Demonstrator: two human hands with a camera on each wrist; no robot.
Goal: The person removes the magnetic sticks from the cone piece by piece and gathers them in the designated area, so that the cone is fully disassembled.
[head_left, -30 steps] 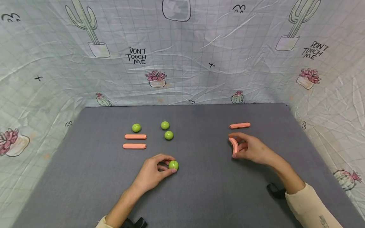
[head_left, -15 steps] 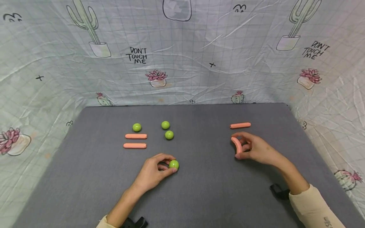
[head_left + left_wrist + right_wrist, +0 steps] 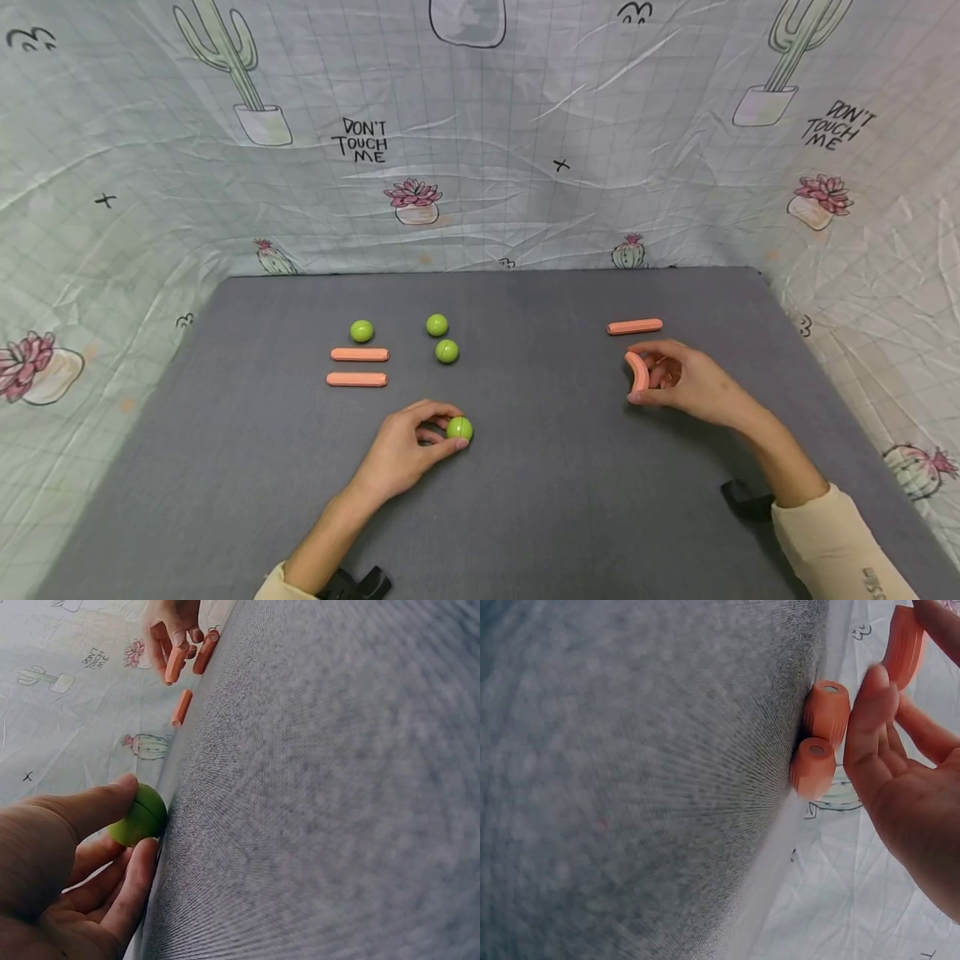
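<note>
In the head view my left hand (image 3: 408,446) pinches a green ball (image 3: 460,428) between thumb and fingers, low over the grey table. The left wrist view shows this ball (image 3: 141,816) close up, a seam across it. My right hand (image 3: 693,383) holds a short curved orange rod (image 3: 638,372) upright between thumb and fingertips. Beyond that hand lies a straight orange rod (image 3: 634,327). The right wrist view shows two ribbed orange rods (image 3: 828,712) with grey end discs beside the hand; one of them is hidden by the hand in the head view.
Left of centre lie two parallel orange rods (image 3: 360,354), with a green ball (image 3: 362,331) behind them. Two more green balls (image 3: 447,351) lie to their right. A cactus-printed cloth (image 3: 495,133) closes off the back and sides of the grey table (image 3: 540,500).
My right hand has moved a little to the right with the curved rod still pinched. My left hand keeps its grip on the green ball in the same place.
</note>
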